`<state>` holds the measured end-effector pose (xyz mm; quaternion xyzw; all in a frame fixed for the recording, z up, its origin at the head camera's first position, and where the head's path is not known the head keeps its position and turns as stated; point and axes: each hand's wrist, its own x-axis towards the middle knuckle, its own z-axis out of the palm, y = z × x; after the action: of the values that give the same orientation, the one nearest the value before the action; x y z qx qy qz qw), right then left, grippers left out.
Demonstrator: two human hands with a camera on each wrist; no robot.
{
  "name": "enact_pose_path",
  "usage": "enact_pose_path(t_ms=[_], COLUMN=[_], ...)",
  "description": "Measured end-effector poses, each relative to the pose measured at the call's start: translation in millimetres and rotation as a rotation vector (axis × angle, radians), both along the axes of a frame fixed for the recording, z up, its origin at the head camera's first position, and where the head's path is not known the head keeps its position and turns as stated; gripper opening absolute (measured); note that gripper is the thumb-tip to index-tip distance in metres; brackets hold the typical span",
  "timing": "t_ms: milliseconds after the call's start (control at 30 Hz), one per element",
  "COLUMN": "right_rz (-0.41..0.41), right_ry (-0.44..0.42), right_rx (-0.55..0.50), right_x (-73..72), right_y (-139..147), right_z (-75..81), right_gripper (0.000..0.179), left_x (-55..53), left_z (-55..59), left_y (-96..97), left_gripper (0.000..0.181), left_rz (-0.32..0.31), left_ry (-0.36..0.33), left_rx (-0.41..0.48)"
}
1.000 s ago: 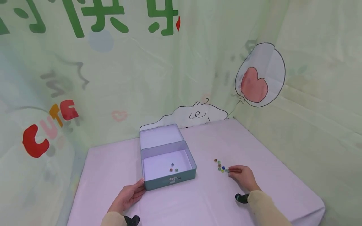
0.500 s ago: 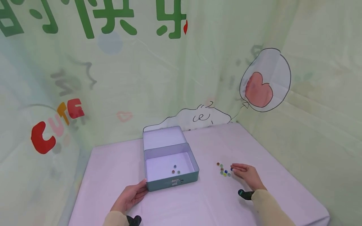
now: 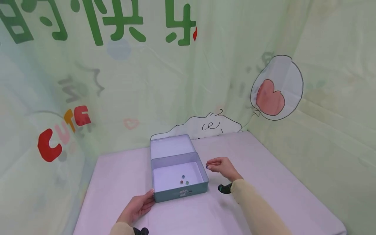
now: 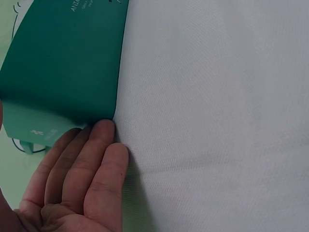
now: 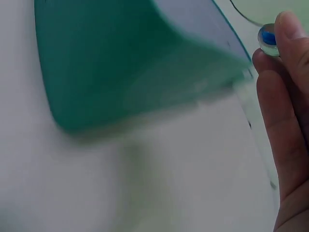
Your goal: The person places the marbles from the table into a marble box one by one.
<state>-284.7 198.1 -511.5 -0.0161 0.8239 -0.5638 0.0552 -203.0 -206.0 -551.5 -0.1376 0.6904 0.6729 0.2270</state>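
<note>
Right hand (image 3: 224, 168) raised over the table (image 3: 264, 182), thumb and fingertips closed in a pinch on one marble (image 5: 267, 40), clear with a blue core; no space showed between digits and glass. Key relation: marble off to the right of the box (image 3: 167, 195), just beside its right wall but apart from it, so the way to the inside ran leftward across that rim. Height over the rim could not be judged from the views. The marble was round, with no long axis to line up, and it sat out at the fingertips, on the side facing the box. Left hand (image 3: 138, 206) lay at the box's near left corner, fingers extended and close together, tips touching the outer wall, holding nothing; it appeared to steady that corner. Of the two, the right hand was nearer the right wall and alone had a marble. Box open, its lid (image 3: 171, 147) laid back toward the table's far edge. Inside, on the floor, three marbles (image 3: 187, 182) sat near one another, right of the middle and closer to the near wall. The right wrist view was blurred around the box.
</note>
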Motion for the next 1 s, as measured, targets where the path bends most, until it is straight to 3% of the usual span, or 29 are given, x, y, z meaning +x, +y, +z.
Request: enact_pose_path(t_ms=[267,467,567,733,867,1000], right_rz=[0.224,0.358,0.440,0.493,0.516,0.537], right_ry=[0.000,0.007,0.047,0.068,0.082,0.100], right_rx=[0.189,0.392,0.543,0.757,0.830,0.818], right_x=[-30.1,-46.3,-48.3,-47.1,-45.8,-43.3], right_y=[-60,-102,-123,-152,-167,-176], right_z=[11.0,12.5,15.6,22.8,22.7,23.5], right_gripper=[0.027,0.016,0.011,0.012,0.012,0.013], left_x=[-2.2,-3.0,-2.7,-3.6,-4.3,-4.5], left_z=[-2.1,-3.9,-3.7,-4.6,-5.5,-5.3], left_y=[-0.8,-2.4,-1.8,-0.4,-1.0,-2.6], left_gripper=[0.085,0.088,0.090,0.087,0.084,0.082], left_rz=[-0.015,-0.030,-0.042,-0.046,-0.033,-0.026], left_ry=[0.015,0.030,0.030,0.036,0.036,0.033], left_rx=[0.007,0.021,0.023,0.037,0.044,0.037])
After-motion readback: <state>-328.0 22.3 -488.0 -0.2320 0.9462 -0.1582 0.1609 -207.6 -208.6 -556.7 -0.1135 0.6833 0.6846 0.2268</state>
